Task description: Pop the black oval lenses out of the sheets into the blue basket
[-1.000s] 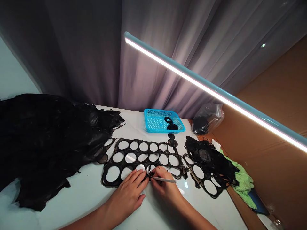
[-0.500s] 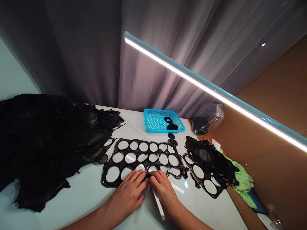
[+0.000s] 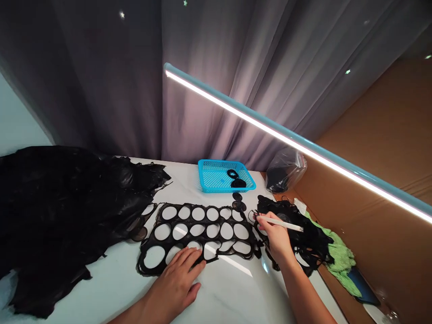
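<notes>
A black rubbery sheet with rows of round holes lies flat on the white table. My left hand rests on its front edge, fingers stretched out and palm down. Off the sheet's right end, my right hand is closed around a slim white stick-like tool, whose tail points right. A thin black ring shows at the fingertips; I cannot tell whether it is held. Below that hand lies a second heap of black scraps, partly covered by the hand.
A large black sheet pile covers the left side. At the back stands a blue basket with black rings, and small black discs lie before it. A clear bag, green cloth and lit tube lamp are on the right.
My right hand has moved right and away from the holed sheet to the scrap heap, carrying the white tool. The ring-shaped strip near its fingers left the front row. My left hand stays put.
</notes>
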The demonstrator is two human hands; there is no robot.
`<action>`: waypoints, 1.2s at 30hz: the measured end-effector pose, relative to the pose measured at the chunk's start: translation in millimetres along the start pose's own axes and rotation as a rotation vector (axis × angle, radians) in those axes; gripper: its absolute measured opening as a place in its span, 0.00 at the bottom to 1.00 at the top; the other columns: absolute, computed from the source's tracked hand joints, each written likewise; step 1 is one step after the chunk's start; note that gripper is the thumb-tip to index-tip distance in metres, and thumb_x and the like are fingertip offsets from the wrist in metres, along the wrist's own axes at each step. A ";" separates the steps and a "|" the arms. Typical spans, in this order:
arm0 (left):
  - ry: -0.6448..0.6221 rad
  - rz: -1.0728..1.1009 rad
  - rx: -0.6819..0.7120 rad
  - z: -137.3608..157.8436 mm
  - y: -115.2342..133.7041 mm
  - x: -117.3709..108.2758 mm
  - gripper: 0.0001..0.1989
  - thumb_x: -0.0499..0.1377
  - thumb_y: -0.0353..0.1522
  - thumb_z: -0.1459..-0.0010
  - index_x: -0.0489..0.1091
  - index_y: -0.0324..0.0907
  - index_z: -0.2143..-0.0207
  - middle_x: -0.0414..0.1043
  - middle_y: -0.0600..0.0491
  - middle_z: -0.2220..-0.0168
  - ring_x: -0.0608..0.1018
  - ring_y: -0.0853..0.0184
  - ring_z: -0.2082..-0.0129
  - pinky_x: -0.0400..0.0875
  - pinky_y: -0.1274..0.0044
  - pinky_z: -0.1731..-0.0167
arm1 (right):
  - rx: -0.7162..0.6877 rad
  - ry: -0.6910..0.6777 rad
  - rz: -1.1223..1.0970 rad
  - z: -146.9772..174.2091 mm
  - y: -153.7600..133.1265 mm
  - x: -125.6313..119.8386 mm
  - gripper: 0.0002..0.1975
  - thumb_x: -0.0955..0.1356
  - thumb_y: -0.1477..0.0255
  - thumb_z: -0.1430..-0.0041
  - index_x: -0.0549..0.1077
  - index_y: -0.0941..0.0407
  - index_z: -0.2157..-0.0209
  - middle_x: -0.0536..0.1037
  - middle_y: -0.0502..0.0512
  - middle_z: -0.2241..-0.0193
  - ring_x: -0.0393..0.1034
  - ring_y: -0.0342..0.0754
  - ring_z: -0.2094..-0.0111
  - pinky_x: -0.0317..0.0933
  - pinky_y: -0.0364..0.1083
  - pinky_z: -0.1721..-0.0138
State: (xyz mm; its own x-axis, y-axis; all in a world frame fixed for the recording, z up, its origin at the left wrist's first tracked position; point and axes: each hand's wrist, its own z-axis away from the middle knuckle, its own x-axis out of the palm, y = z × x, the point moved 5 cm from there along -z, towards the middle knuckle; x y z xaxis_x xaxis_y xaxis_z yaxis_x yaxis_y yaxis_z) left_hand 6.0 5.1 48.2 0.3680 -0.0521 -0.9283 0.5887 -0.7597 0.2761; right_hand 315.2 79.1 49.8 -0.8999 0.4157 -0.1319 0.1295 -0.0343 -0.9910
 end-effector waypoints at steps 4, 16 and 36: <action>-0.016 0.026 0.030 -30.2 13.8 -5.8 0.25 0.56 0.21 0.46 0.64 0.44 0.46 0.65 0.47 0.45 0.68 0.55 0.45 0.67 0.63 0.46 | 0.393 -0.190 -0.510 17.9 18.9 16.4 0.14 0.77 0.72 0.56 0.67 0.54 0.77 0.77 0.53 0.70 0.74 0.50 0.62 0.63 0.40 0.75; -0.138 0.006 0.100 -157.4 53.6 78.2 0.09 0.53 0.19 0.43 0.68 0.38 0.63 0.72 0.45 0.65 0.77 0.56 0.63 0.73 0.66 0.63 | 0.474 -0.345 -1.013 32.5 -13.1 24.2 0.09 0.74 0.65 0.46 0.74 0.55 0.69 0.77 0.55 0.60 0.71 0.42 0.66 0.71 0.41 0.68; 0.013 -0.053 0.026 -62.2 10.9 11.2 0.12 0.52 0.21 0.43 0.64 0.42 0.59 0.67 0.47 0.58 0.72 0.56 0.57 0.71 0.65 0.59 | 0.324 -0.423 -0.498 25.5 -1.0 84.3 0.19 0.78 0.64 0.57 0.66 0.57 0.76 0.76 0.52 0.67 0.74 0.43 0.68 0.64 0.38 0.75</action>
State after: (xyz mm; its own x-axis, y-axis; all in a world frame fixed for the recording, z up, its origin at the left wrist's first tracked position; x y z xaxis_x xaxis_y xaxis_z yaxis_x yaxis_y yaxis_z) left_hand 61.3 36.6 56.4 0.3462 -0.0027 -0.9382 0.5890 -0.7778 0.2196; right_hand 228.5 91.0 39.1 -0.9124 0.0679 0.4036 -0.4080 -0.2275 -0.8842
